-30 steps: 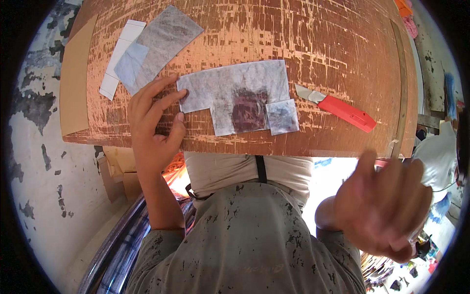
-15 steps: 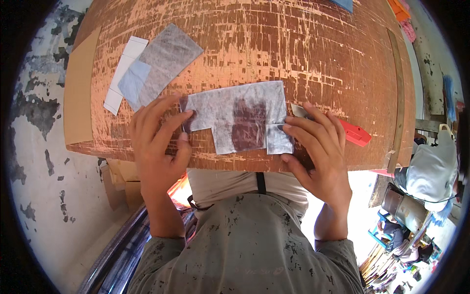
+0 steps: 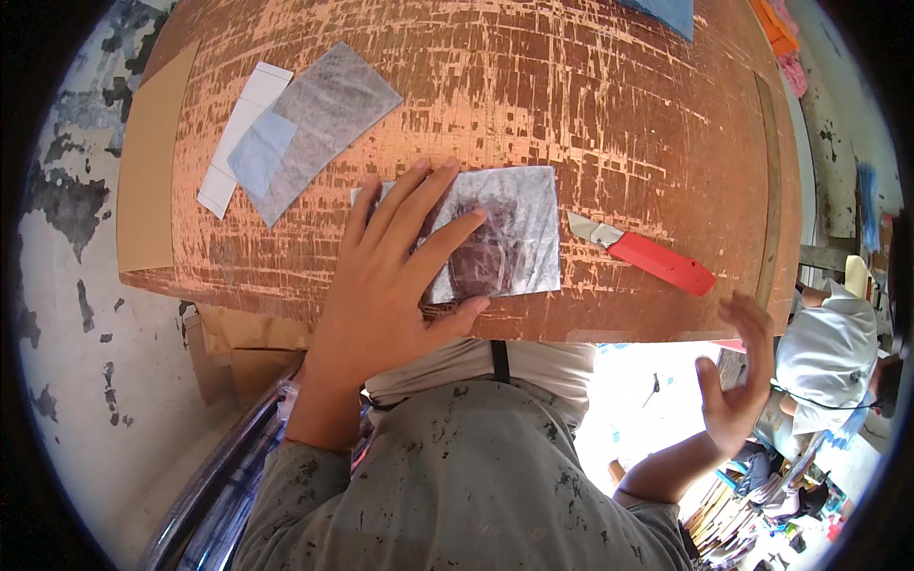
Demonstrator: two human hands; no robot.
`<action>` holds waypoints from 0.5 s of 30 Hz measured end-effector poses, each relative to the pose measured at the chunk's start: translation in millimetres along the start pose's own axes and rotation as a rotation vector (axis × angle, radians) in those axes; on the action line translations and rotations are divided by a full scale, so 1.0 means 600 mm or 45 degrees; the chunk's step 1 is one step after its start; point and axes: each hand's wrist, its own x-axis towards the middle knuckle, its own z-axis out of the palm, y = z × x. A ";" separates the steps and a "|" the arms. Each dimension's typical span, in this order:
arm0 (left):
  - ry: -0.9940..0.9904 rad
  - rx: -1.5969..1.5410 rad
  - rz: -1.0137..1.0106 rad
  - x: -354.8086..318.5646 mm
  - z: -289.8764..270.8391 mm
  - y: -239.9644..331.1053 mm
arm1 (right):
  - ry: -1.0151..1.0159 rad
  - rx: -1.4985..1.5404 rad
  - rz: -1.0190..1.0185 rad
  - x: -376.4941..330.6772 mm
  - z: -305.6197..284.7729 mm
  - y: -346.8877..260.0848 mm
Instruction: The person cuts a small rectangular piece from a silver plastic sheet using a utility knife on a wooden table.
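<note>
A thin grey, creased sheet point(image 3: 524, 233) with a dark reddish patch lies near the table's front edge. Over its left part my left hand point(image 3: 386, 252) rests flat with fingers spread, hiding that side. My right hand point(image 3: 738, 381) is off the sheet, past the front edge at the right. Its fingers are curved and apart, and nothing shows in them. Between that hand and the sheet lies a red-handled utility knife point(image 3: 662, 262), its blade toward the sheet.
On the worn brown table point(image 3: 495, 86), a grey rectangular sheet point(image 3: 328, 114) with a light blue piece point(image 3: 262, 154) overlaps a white strip point(image 3: 228, 171). Tan cardboard point(image 3: 152, 181) lies along the left edge, a wooden strip point(image 3: 766, 190) along the right. Another person point(image 3: 828, 352) is at far right.
My left hand has slid right onto the sheet. My right hand has left it, moving right and nearer. The knife is uncovered. The small square at the sheet's lower right no longer shows separately.
</note>
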 end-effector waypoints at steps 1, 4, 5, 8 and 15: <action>0.015 0.005 0.003 -0.005 -0.003 0.003 | 0.009 -0.004 -0.012 0.008 0.022 -0.013; 0.001 0.028 -0.045 -0.010 -0.009 0.006 | 0.116 -0.125 -0.094 0.071 0.103 -0.058; -0.006 0.055 -0.094 -0.013 -0.008 0.012 | 0.101 -0.128 -0.105 0.085 0.120 -0.071; 0.013 0.081 -0.207 -0.029 -0.001 0.035 | 0.029 -0.156 -0.065 0.101 0.143 -0.086; 0.160 0.080 -0.223 -0.034 0.011 0.050 | -0.014 0.177 0.198 0.087 0.134 -0.110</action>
